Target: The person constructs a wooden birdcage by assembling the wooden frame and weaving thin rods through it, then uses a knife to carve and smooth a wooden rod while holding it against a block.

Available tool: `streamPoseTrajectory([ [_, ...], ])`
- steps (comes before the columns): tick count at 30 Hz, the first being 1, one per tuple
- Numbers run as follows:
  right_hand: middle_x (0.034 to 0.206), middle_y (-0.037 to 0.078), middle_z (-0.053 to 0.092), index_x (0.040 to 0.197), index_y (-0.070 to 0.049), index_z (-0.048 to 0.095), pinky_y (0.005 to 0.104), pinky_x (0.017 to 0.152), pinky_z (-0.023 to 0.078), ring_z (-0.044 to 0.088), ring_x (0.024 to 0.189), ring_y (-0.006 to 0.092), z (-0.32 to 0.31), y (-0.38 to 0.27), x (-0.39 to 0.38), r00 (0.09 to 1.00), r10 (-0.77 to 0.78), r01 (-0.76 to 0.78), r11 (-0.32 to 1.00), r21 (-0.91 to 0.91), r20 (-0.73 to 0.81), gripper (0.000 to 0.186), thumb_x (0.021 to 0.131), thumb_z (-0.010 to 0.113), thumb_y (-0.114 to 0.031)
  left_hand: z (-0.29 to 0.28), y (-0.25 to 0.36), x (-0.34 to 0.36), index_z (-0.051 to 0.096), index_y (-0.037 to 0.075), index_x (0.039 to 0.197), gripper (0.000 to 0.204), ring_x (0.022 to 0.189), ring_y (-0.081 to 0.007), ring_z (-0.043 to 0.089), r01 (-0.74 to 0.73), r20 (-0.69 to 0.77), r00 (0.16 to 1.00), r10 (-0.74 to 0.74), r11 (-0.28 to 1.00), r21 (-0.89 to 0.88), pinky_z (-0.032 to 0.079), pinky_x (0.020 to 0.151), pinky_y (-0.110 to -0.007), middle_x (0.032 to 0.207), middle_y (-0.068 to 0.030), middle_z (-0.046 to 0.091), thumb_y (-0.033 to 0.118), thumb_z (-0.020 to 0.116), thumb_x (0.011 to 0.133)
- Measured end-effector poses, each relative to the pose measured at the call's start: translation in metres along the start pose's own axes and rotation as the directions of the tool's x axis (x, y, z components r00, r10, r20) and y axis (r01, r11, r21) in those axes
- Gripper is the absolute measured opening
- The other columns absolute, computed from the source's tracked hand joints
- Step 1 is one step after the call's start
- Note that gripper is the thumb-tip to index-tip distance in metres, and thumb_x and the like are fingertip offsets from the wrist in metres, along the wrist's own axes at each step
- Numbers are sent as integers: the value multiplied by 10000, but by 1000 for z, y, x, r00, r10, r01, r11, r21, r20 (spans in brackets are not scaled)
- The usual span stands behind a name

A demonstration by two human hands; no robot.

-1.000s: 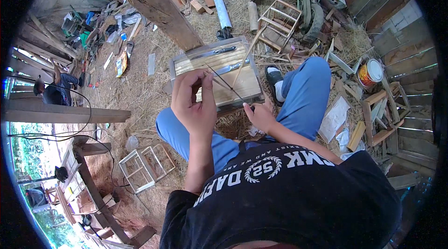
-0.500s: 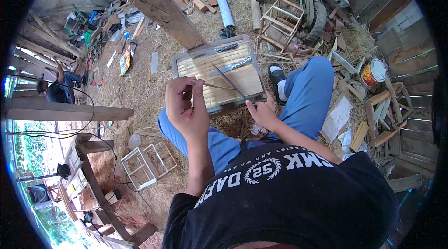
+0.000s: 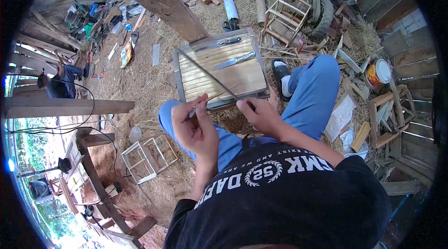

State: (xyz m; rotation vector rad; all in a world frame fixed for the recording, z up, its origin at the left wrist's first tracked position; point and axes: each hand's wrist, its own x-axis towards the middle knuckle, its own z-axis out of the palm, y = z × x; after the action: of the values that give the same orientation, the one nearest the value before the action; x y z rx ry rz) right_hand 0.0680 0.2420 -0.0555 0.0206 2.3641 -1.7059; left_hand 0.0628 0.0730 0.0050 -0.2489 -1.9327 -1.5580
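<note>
My left hand [image 3: 198,130] pinches a thin pale strip of wood or bamboo [image 3: 217,95] between thumb and fingers. In my right hand [image 3: 262,116] is a long, narrow knife [image 3: 203,71], gripped by its dark handle, the blade reaching far left across the strip's end. Whether blade and strip touch, I cannot tell. Both hands are above the near edge of a low, framed wooden table [image 3: 259,64] with a slatted top. On it lie a dark-handled knife [image 3: 219,43] and another knife with a patterned handle [image 3: 235,60].
A wooden post [image 3: 158,4] rises beyond the table. Small wooden frames [image 3: 149,160] stand on the straw-strewn ground, with another stool-like frame [image 3: 287,18] at far right. A paint can [image 3: 379,72] stands at right. Another person [image 3: 63,83] sits at far left.
My left hand has moved nearer my body and slightly right with the strip. The knife in my right hand has swung up and left, its tip now over the table's left edge.
</note>
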Motion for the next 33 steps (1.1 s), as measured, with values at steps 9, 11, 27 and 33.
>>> streamPoseTrajectory([
  [9, 657, 198, 644, 867, 0, 656, 440, 607, 488, 669, 629, 365, -6, -30, -15, 978, -184, 182, 983, 39, 93, 319, 1001, 627, -289, 5, 5, -14, 453, -45, 1174, 220, 966, -276, 720, -41, -42, 998, 44, 996, 74, 652, 863, -378, 1070, -194, 619, -113, 557, 992],
  [11, 664, 204, 645, 865, -1, 652, 447, 614, 491, 671, 643, 376, -6, -29, -16, 979, -182, 182, 983, 12, 89, 321, 1000, 627, -291, 5, 3, -16, 449, -40, 1181, 229, 970, -277, 719, -47, -36, 998, 50, 995, 84, 652, 861, -378, 1080, -191, 614, -110, 559, 993],
  [27, 664, 249, 627, 869, 20, 678, 501, 654, 475, 649, 680, 432, 11, 90, 4, 998, 9, -19, 981, -191, -54, 510, 1047, 547, -439, 11, 2, -11, 452, -50, 1183, 273, 995, -255, 685, 1, -20, 1000, -1, 999, 40, 640, 870, -359, 1082, -168, 545, -158, 568, 961],
  [33, 714, 268, 644, 868, 23, 683, 526, 709, 501, 660, 741, 462, 12, 80, 7, 997, 28, -41, 981, -188, -68, 554, 1033, 546, -488, 13, 7, 1, 450, -46, 1171, 216, 1012, -276, 709, 99, -57, 994, -97, 994, 37, 639, 864, -357, 1073, -148, 563, -110, 558, 996],
])
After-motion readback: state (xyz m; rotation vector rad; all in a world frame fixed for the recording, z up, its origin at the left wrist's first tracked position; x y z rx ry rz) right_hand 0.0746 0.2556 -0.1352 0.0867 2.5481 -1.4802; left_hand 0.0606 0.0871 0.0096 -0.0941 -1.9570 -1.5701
